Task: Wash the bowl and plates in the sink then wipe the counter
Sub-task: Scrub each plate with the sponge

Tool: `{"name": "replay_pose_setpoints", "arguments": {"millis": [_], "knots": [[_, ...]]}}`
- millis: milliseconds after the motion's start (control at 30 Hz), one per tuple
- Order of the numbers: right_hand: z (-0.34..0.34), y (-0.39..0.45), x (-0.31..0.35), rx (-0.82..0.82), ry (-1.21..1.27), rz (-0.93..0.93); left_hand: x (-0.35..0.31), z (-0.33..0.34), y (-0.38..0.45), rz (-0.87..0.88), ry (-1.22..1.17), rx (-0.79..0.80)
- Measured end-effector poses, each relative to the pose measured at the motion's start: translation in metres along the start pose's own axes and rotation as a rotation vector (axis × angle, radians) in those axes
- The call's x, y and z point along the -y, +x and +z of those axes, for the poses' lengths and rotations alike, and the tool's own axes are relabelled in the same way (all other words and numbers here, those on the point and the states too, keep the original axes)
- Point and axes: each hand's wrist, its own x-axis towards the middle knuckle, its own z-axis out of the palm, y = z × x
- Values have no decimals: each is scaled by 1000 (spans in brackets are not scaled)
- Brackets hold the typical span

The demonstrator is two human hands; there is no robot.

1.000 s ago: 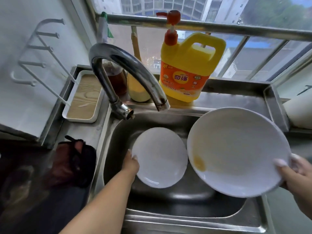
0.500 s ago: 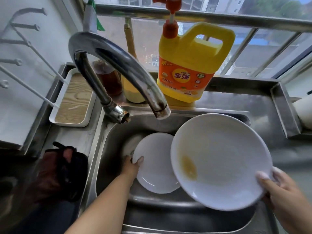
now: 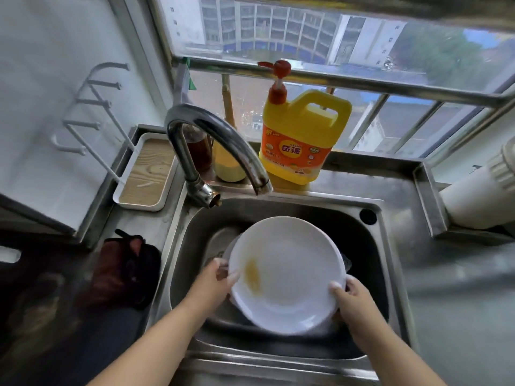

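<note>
I have brought the large white plate [image 3: 289, 274] down from my right side into the sink [image 3: 370, 246], over the smaller plate [image 3: 232, 247], whose edge peeks out beyond my left hand [image 3: 216, 277]. Both forearms reach forward. My left hand pinches the near-left rim beside the yellow smear [image 3: 252, 274]; my right hand [image 3: 352, 295] grips the near-right rim, thumb on top.

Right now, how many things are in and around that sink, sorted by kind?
Dishes: 2, a large white round plate with a yellow stain over a smaller white plate
Bottles: 3, a yellow detergent jug with red pump, a brown bottle, a pale yellow bottle
Taps: 1, curved steel faucet
Trays: 1, white tray with wooden insert
Total: 7
</note>
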Motion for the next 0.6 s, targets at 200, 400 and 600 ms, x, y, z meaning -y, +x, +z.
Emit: {"name": "replay_pose_setpoints", "arguments": {"millis": [200,400,600], "knots": [[25,-7,-3,55,42,57,-3,-17,3,21,400,-136],[26,-11,-8,105,152,70,1,-17,3,8,246,-132],[40,1,-13,164,166,125,7,-18,11,-63,241,-191]]}}
